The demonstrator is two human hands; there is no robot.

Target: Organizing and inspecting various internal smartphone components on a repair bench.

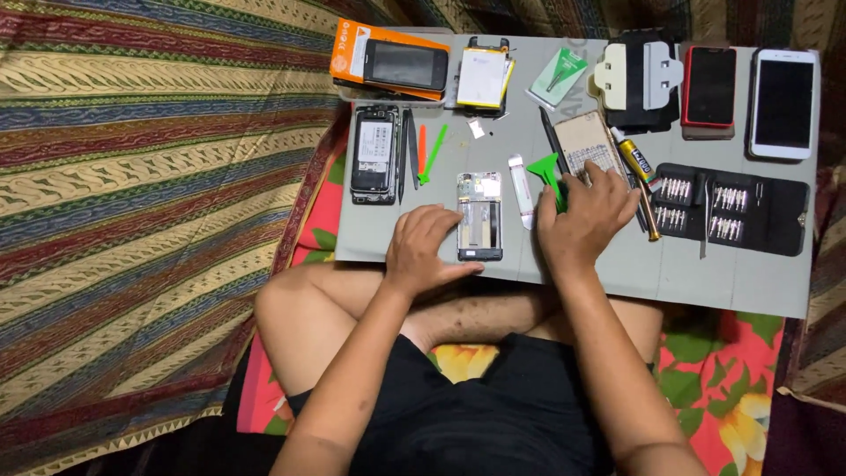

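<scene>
A striped woven cloth [132, 176] in red, blue and gold is seen across the left half of the frame, with a floral cloth [723, 379] in red, green and yellow at lower right. A grey surface [749, 282] is laid across the upper centre and right, resting over the crossed legs of a seated person.

On the surface, from larger to smaller: a black case of screwdriver bits [731, 210] is laid open at right of centre. A white phone [782, 103] is placed at the upper right corner, a red phone [708, 86] just beside it to the left. A black holder with pale plates [638, 79] is found left of the red phone. An orange box [348, 55] is set at the upper left of the surface, with a dark phone [405, 64] lying on it. An opened black phone body [374, 154] is placed below that box, slim tools just beside it.

The opened phone frame [479, 216] is located at the lower centre edge of the surface. The left hand [427, 247] is laid flat, fingers released, touching the left side of that frame. The right hand [586, 216] is positioned right of the frame, fingers curled around a green pry tool [547, 169]. A tan flat part [586, 141] is noted just above that hand, and a small yellow tube [634, 159] just beside it to the right. A green stick [434, 152] and an orange stick [422, 145] are laid upper left of the frame.
</scene>
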